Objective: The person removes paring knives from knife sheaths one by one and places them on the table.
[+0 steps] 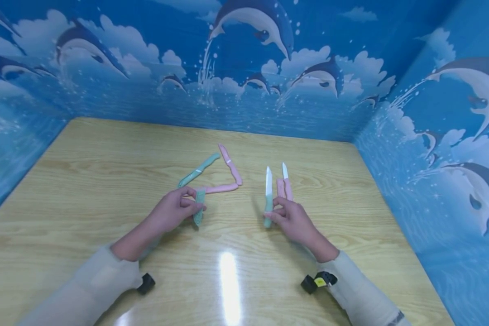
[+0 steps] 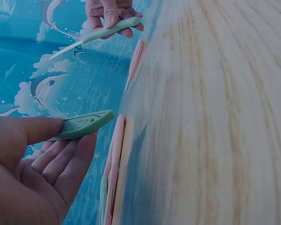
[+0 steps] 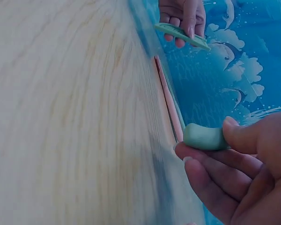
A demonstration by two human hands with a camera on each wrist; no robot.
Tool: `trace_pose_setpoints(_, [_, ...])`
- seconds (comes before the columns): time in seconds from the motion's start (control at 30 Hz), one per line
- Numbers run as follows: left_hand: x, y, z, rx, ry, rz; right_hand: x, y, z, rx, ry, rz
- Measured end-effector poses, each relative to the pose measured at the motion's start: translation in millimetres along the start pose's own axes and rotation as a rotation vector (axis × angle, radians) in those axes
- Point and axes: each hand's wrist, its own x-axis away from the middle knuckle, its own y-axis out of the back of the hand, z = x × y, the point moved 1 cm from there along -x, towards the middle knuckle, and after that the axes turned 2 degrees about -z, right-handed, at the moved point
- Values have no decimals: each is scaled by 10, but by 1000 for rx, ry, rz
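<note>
Pinched between thumb and fingers, a green blade sheath [image 1: 199,208] is in my left hand [image 1: 171,212]; the left wrist view shows a raised pattern on the sheath [image 2: 86,124]. My right hand [image 1: 297,222] holds a paring knife [image 1: 268,201] by its green handle, the bare pale blade pointing away from me. Up close in the right wrist view, thumb and fingers grip that knife's handle [image 3: 203,137]. Both are held above the table, apart from each other. Just beyond the right hand lie a pink-handled knife [image 1: 288,188] with its blade bare and a pink sheath [image 1: 280,188].
Left of centre on the wooden table [image 1: 330,280], a green sheathed knife [image 1: 199,170] and two pink ones, a far one [image 1: 231,166] and a near one [image 1: 222,188], form a rough triangle. A dolphin-printed blue backdrop [image 1: 228,108] borders the table's back and sides.
</note>
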Motion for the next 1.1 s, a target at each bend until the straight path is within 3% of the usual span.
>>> trace_pose_setpoints(0.5, [-23,-18,30,13,8,22,17,-19,13,-415,-193,145])
trace_pose_setpoints(0.77, [-30,-15,41,15,-6,36,13,6,6,-468,-236,138])
trace_pose_setpoints(1.1, [-66,0,36,48,-5,49,-12,36,15,-481,-183,117])
